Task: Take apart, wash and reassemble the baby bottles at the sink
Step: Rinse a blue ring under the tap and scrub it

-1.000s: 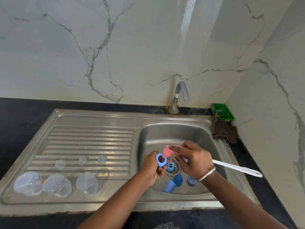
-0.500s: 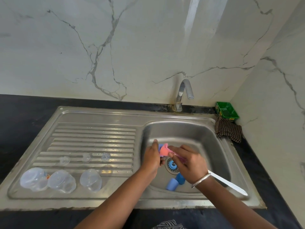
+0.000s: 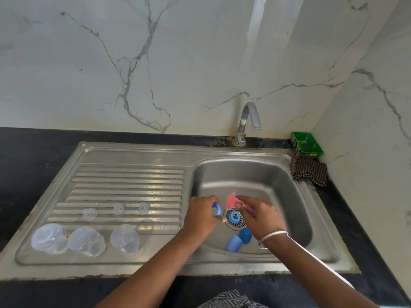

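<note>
Where hands (image 3: 233, 214) meet: steel sink (image 3: 255, 174), marble walls (image 3: 178, 63).

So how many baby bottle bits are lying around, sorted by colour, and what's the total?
Clear bottle bodies on the drainboard: 3
Clear teats on the drainboard: 3
Blue caps in the basin: 2
Blue rings: 2, one held by the left hand, one over the drain
Total: 10

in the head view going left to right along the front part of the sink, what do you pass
Clear bottles on the drainboard → left hand holding a blue ring → pink sponge brush → right hand gripping the brush → bangle on that wrist.
</note>
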Tool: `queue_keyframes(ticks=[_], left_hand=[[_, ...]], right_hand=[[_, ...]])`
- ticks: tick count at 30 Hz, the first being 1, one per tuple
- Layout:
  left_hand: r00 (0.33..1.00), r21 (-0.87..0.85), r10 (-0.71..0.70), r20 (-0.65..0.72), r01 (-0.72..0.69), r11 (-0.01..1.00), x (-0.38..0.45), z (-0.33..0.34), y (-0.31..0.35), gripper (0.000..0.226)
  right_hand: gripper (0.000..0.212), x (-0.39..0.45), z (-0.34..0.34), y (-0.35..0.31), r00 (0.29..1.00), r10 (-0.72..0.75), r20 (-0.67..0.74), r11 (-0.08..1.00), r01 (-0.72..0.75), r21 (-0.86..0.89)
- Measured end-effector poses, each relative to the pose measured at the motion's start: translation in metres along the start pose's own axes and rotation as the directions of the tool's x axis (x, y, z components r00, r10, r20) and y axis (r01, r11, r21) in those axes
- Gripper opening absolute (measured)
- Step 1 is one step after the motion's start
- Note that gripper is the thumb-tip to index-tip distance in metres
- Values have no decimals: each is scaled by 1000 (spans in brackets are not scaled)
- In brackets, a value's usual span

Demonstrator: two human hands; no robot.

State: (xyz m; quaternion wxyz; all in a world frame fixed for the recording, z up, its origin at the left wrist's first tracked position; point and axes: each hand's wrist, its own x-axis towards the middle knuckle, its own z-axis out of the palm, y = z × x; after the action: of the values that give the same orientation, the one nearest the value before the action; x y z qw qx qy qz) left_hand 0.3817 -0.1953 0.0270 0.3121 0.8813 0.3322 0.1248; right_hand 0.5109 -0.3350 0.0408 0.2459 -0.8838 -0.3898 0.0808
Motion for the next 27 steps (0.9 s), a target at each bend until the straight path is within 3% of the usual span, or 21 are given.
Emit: queue_keyframes(ticks=[7,12,14,18,23,27], left_hand=[[990,-264,-144,7,141,954,-5,-2,-1,51],[958,-399,-286,11,266,877,0,-11,-9,40],[942,-445,-336,16,308,841,3,-10,-17,45],[906,-507,-418,61,389,769,6,-4,-30,57],[905,-499,-420,66,395,771,2,1,-29,41],[892,-565,-440,103,417,713,1,17,-22,51]], right_hand=[[34,1,4,-9,996,26,91,999,-29,27],[30,6,13,-23,989,55,135,957,-90,275],[47,8,14,-26,984,53,172,936,-109,335],[56,13,10,-22,988,55,144,952,-95,289],[39,40,-5,24,960,278,34,938,-279,206],[47,60,-29,74,922,385,-52,918,-376,124]])
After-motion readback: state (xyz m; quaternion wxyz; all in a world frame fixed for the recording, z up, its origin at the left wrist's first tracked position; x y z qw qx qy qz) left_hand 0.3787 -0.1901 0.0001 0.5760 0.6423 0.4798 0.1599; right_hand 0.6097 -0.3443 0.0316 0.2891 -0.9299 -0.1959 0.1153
